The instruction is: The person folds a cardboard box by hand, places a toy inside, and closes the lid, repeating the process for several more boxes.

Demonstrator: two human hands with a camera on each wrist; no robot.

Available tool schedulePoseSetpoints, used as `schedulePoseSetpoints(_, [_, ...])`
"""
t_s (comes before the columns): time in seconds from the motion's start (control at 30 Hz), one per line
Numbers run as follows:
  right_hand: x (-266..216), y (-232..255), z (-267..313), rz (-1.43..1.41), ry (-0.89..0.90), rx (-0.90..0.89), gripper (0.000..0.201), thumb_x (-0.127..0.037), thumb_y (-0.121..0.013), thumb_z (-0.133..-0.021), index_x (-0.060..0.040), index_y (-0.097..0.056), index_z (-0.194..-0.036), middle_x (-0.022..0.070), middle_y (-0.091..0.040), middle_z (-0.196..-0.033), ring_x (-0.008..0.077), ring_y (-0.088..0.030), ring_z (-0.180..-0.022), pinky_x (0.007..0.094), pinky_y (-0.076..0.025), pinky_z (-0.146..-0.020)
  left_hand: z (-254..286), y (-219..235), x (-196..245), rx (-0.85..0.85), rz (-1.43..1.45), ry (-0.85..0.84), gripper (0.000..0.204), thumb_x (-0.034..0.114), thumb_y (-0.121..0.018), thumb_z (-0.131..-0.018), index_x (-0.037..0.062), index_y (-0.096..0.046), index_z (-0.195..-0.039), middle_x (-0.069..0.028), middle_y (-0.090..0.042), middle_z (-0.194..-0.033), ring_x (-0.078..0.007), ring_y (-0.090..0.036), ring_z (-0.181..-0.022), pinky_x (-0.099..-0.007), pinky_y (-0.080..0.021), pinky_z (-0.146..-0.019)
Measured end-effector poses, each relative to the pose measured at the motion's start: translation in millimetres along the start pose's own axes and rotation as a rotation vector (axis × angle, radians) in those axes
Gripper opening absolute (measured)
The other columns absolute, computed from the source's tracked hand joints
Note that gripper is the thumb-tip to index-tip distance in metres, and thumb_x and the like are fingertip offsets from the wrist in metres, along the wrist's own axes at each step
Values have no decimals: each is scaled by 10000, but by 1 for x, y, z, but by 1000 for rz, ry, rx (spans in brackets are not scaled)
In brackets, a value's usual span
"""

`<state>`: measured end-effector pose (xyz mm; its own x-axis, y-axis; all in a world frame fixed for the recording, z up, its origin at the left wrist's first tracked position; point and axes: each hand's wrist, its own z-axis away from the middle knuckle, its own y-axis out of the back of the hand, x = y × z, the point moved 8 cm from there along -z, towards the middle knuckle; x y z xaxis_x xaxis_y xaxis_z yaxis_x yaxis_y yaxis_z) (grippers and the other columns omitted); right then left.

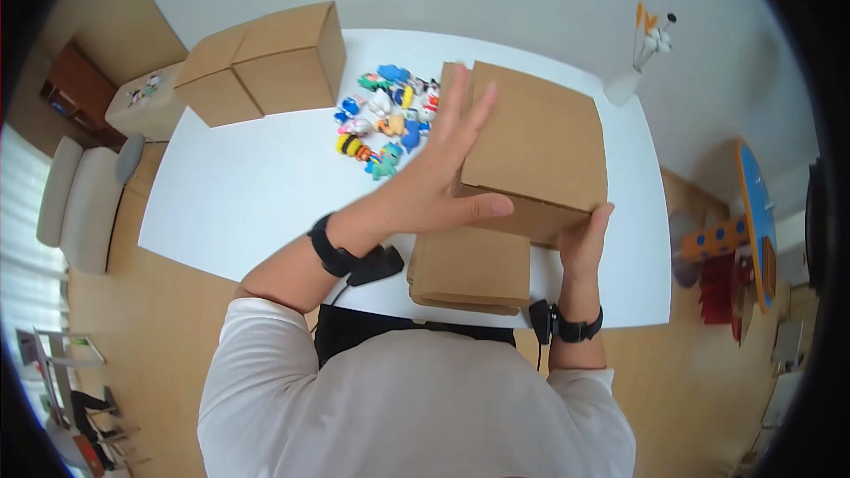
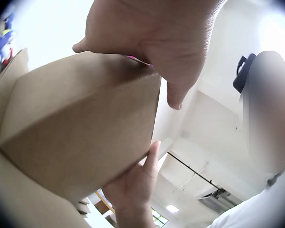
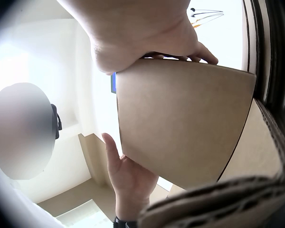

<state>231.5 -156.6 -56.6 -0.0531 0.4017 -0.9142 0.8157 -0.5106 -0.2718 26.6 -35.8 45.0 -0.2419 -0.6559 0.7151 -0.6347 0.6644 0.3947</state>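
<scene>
A closed brown cardboard box sits between both hands at the right of the white table. My left hand lies along its left side, fingers long and spread, thumb stretched across the front. Against the right side, near the front corner, my right hand rests with its thumb up; in the right wrist view this hand's fingers extend along the box wall. From the left wrist view, the box's plain front spans the space between the hands. Flattened cardboard pieces lie stacked in front of the box.
Several colourful toy figures are clustered left of the box. Two closed cardboard boxes stand side by side at the back left. A white vase with stems is at the back right corner. The table's front edge is close to the body.
</scene>
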Motion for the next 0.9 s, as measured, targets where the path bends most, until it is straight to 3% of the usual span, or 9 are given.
schedulePoseSetpoints(0.1, [0, -2, 4, 162, -20, -84, 861, -659, -465, -939, -5, -324, -1481, 127, -407, -1480, 233, -350, -1383, 413, -283, -1132, 16, 5, 4, 84, 140, 78, 937, 428, -752, -837, 58, -254, -1539, -301, 111, -1597, -399, 90, -1504, -498, -103, -1186])
schedulePoseSetpoints(0.2, [-46, -59, 5, 396, 67, -363, 844, -567, -623, -903, 7, -349, -1458, 130, -432, -1443, 210, -371, -1351, 413, -302, -1115, 28, 30, 23, 203, 23, 26, 863, 399, -729, -860, 52, -295, -1520, -296, 55, -1607, -382, 26, -1512, -485, -134, -1182])
schedulePoseSetpoints(0.27, [-61, -104, 6, 488, 7, -500, 1005, -455, -722, -855, 13, -133, -1522, 164, -343, -1517, 260, -317, -1409, 400, -269, -1144, 41, 55, 33, 311, -44, 11, 782, 375, -705, -879, 50, -348, -1494, -287, -13, -1611, -369, -54, -1511, -469, -167, -1178])
schedulePoseSetpoints(0.37, [-76, -172, 6, 591, 185, -687, 1171, -310, -803, -804, 1, 43, -1552, 226, -254, -1571, 340, -258, -1459, 418, -230, -1176, 69, 98, 41, 498, -69, 40, 654, 347, -659, -905, 37, -441, -1439, -263, -146, -1605, -345, -194, -1489, -441, -212, -1169])
schedulePoseSetpoints(0.47, [-57, -223, 8, 664, 244, -890, 1193, -318, -794, -805, 18, 82, -1540, 270, -217, -1573, 376, -217, -1474, 427, -229, -1182, 113, 138, 41, 685, -149, 67, 543, 318, -606, -926, 16, -530, -1371, -242, -294, -1568, -323, -290, -1459, -422, -224, -1167])
schedulePoseSetpoints(0.57, [-40, -272, 16, 626, 170, -1090, 1195, -396, -774, -827, 40, 85, -1533, 259, -213, -1581, 353, -332, -1430, 405, -353, -1112, 160, 172, 40, 794, -236, 191, 487, 276, -596, -937, 16, -557, -1347, -214, -353, -1546, -302, -321, -1443, -411, -229, -1171])
schedulePoseSetpoints(0.77, [30, -339, 44, 688, -133, -1389, 1132, -458, -708, -867, 33, 59, -1538, 292, -276, -1540, 351, -501, -1301, 378, -429, -1040, 246, 229, 28, 951, -335, 368, 403, 200, -598, -948, 9, -591, -1303, -169, -441, -1499, -276, -405, -1389, -395, -281, -1155])
schedulePoseSetpoints(0.83, [31, -348, 51, 708, -81, -1474, 1125, -454, -711, -864, 27, 49, -1541, 297, -333, -1505, 340, -520, -1278, 368, -436, -1030, 266, 241, 18, 1049, -278, 399, 380, 160, -626, -936, 22, -596, -1288, -162, -466, -1479, -287, -420, -1378, -403, -303, -1141])
schedulePoseSetpoints(0.9, [24, -347, 55, 645, 123, -1455, 990, -389, -708, -880, -18, -92, -1560, 271, -417, -1462, 314, -549, -1240, 359, -450, -1007, 273, 238, 46, 1142, -757, 318, 369, 165, -635, -930, 41, -600, -1276, -169, -470, -1468, -310, -409, -1383, -407, -312, -1134])
